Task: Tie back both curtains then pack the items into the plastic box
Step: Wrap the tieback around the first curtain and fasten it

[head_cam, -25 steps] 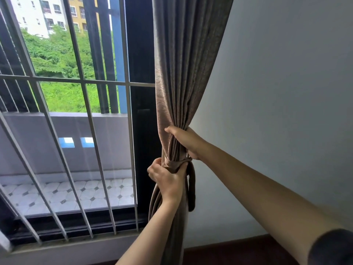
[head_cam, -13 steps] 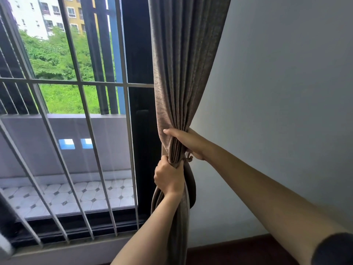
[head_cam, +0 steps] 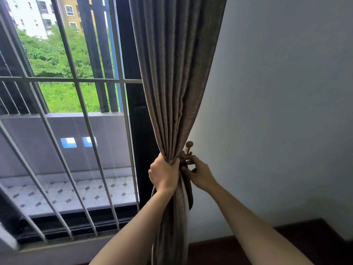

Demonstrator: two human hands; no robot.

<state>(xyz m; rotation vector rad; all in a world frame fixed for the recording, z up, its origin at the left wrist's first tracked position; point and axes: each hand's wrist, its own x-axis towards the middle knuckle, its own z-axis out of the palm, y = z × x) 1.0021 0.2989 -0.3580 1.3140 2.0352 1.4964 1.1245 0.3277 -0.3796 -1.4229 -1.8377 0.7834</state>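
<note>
Right hand (head_cam: 198,174) moved to tieback (head_cam: 189,192); taupe pleated curtain (head_cam: 172,92) bunched.

"What lies past your window?"

"White grille bars (head_cam: 76,80) cross it. Beyond them I see a balcony floor (head_cam: 76,192) of pale tiles with small dark diamonds, closed off by a grey parapet (head_cam: 57,131). Green trees (head_cam: 57,54) rise behind it in bright daylight, and pale and yellow buildings (head_cam: 28,14) stand at the top left."

"And indoors?"

"A plain white wall (head_cam: 286,92) on my right, softly shaded, with a dark brown band (head_cam: 305,236) along its foot. A black frame post (head_cam: 137,131) stands beside the bars."
</note>
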